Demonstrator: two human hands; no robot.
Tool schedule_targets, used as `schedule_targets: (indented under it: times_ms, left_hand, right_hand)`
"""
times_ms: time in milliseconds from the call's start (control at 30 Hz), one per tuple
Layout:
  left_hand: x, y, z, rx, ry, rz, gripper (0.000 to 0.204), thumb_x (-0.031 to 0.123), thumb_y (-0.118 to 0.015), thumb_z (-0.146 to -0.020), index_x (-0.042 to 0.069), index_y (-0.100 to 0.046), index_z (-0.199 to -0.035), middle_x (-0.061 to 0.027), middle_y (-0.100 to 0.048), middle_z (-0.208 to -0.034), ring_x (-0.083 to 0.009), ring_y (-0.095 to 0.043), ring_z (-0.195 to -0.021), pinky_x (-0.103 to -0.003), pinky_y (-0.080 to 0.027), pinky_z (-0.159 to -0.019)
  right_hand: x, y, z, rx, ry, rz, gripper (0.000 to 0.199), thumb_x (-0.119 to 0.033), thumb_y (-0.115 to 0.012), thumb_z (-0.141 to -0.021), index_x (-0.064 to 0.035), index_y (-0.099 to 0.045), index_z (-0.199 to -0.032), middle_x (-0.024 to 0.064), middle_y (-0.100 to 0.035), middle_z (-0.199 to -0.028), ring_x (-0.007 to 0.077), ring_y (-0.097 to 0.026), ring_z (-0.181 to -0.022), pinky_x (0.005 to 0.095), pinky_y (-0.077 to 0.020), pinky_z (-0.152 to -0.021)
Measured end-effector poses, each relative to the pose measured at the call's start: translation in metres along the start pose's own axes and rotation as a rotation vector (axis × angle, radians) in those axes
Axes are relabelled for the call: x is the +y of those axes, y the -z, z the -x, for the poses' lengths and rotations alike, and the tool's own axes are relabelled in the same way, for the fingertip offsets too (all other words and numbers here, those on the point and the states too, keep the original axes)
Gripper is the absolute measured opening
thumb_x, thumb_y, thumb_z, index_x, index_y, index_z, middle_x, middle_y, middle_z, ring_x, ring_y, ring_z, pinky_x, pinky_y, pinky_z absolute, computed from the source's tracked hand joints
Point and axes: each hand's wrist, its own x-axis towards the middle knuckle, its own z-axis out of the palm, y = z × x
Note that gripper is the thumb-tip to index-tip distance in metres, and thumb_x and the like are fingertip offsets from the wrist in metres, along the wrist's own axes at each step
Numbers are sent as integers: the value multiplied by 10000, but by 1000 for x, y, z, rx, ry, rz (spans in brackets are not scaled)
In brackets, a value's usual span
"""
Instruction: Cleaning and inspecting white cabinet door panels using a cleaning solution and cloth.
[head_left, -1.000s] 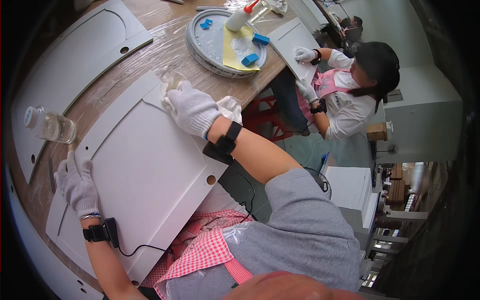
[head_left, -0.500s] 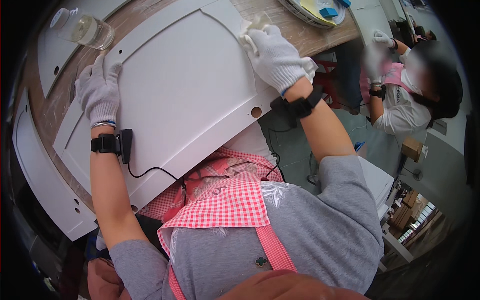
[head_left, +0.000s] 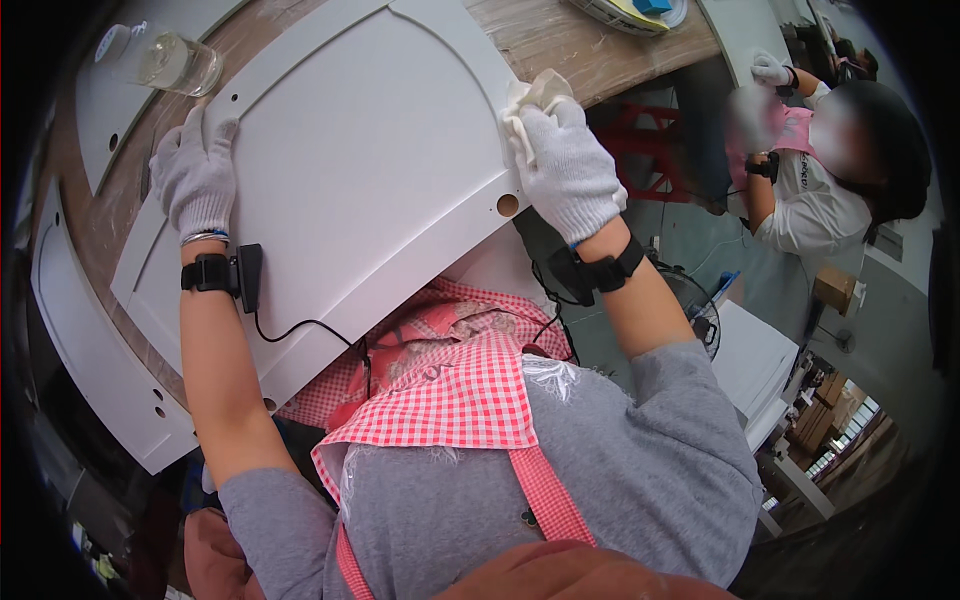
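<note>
Panel work looks midway, as far as I can judge: the white cabinet panel [head_left: 370, 170] lies flat on the wooden worktop [head_left: 560, 45], its near edge overhanging toward the person. The left hand [head_left: 195, 175], gloved, presses flat and open on the panel's left edge, grasping nothing. The right hand [head_left: 570, 165], also gloved, is clenched around a crumpled white cloth [head_left: 530, 95] at the panel's right edge, just above a round drilled hole [head_left: 508, 205]. No smears show on the panel, so how much wiping remains cannot be told. Beyond the left hand stands a clear plastic bottle [head_left: 170, 62]. Farther off, past the right hand, a round tray [head_left: 640, 12] holds a yellow sheet and a small blue box; no labels are legible.
</note>
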Motion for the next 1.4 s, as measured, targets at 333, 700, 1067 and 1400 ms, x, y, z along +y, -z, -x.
schedule_targets:
  times_ms: [333,700,1067,1400]
  left_hand:
    - [-5,-15,-10,27,-43,-5,626,646,-488,-973,217,-575,-1420,-158,-581,-1374,-364,-542,-1256,-473,-410,-1088]
    - [-31,-24,-18,20,-125,17,645,639,-482,-981,181,-565,-1428,-189,-563,-1393,-367,-525,-1285,-474,-397,-1104]
    - [4,1,-2,66,-58,55,603,612,-556,-952,173,-615,-1361,-159,-618,-1275,-349,-559,-1195,-478,-409,-1058]
    - [17,7,-6,67,-80,91,605,618,-555,-951,180,-618,-1364,-149,-617,-1275,-343,-551,-1206,-478,-417,-1055]
  right_hand:
    - [-3,5,-17,42,-7,-46,213,-274,-584,-965,-64,-618,-980,232,-588,-1070,403,-675,-867,485,-567,-689]
    - [-10,6,23,48,7,-185,266,-230,-708,-819,-54,-683,-1017,232,-595,-1040,369,-664,-945,455,-583,-731]
    - [-2,-1,43,66,130,-199,138,-237,-670,-922,-129,-681,-1007,143,-598,-1116,338,-667,-964,414,-586,-748]
    - [-58,-26,-140,33,171,-55,193,-177,-606,-915,-83,-736,-1023,217,-640,-1135,377,-688,-1001,480,-582,-781]
